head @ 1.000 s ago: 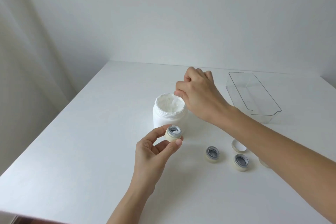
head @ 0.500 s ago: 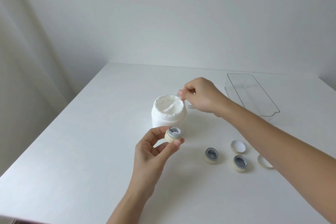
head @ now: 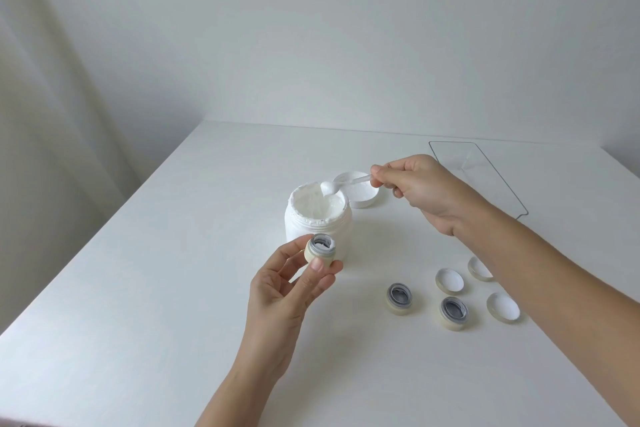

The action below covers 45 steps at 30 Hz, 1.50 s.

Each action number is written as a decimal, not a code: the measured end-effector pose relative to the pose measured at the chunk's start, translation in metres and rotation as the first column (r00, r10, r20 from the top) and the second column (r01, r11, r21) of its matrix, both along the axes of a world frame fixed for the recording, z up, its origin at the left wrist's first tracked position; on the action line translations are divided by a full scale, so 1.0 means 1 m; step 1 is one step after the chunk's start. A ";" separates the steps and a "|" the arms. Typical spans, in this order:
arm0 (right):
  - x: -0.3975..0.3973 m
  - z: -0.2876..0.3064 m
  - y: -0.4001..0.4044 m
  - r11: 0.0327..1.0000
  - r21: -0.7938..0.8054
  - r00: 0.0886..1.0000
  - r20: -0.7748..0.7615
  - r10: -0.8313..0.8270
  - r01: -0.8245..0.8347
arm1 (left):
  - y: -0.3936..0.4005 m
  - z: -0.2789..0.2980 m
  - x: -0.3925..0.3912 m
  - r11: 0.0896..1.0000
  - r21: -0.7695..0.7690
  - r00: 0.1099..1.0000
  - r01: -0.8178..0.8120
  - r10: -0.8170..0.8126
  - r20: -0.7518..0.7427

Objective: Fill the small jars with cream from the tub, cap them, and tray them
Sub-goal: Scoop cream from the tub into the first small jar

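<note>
The open white tub point(head: 318, 222) of cream stands mid-table. My right hand point(head: 420, 192) pinches a small clear spatula point(head: 349, 183) whose tip carries a blob of cream just above the tub's far rim. My left hand point(head: 287, 291) holds a small cream-coloured jar point(head: 320, 249) with a grey mouth, upright, in front of the tub. Two more open small jars point(head: 399, 298) point(head: 453, 313) stand on the table to the right. Three small caps point(head: 449, 281) point(head: 503, 307) point(head: 479, 269) lie upside down beside them, one partly behind my right forearm.
The tub's white lid point(head: 360, 192) lies upside down just behind the tub. A clear plastic tray point(head: 485, 177) sits at the back right, near the table's right edge. The white table point(head: 138, 288) ends at a wall behind and a curtain on the left.
My right hand has lifted the spatula out of the tub with cream on its tip and drawn back to the right. The left hand keeps the jar nearly still.
</note>
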State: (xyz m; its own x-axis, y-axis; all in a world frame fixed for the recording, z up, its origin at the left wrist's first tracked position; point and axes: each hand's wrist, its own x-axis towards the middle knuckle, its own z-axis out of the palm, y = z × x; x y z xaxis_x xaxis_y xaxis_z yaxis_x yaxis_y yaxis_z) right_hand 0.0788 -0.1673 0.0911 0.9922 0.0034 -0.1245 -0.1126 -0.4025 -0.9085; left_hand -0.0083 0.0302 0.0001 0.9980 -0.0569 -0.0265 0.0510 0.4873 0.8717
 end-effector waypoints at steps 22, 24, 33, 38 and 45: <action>-0.044 -0.010 -0.004 0.989 -0.149 0.980 0.200 0.009 0.021 | 0.001 -0.002 0.002 0.999 0.041 0.998 0.034 -0.035 0.043; -0.048 -0.012 -0.002 0.988 -0.140 0.950 0.312 -0.018 0.065 | 0.001 -0.002 0.002 0.999 0.040 0.999 0.032 -0.034 0.038; -0.067 -0.026 0.014 0.891 -0.374 0.530 0.826 0.193 0.258 | 0.001 -0.004 0.002 0.999 0.007 0.999 0.035 -0.035 0.004; -0.074 -0.034 0.006 0.780 -0.505 0.230 0.863 0.449 0.371 | 0.002 -0.005 0.002 0.999 -0.018 0.999 0.041 -0.041 -0.008; -0.081 -0.041 -0.007 0.762 -0.519 0.165 0.852 0.497 0.388 | 0.002 -0.003 0.002 0.999 -0.024 0.999 0.044 -0.044 -0.018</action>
State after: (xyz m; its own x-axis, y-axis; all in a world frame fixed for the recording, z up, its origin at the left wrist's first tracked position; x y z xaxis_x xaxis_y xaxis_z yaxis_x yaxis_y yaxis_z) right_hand -0.0017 -0.1747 0.0499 0.2778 0.4437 0.8520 0.6489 -0.7407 0.1741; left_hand -0.0060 0.0320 -0.0032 0.9939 -0.1018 -0.0432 0.0890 0.5048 0.8587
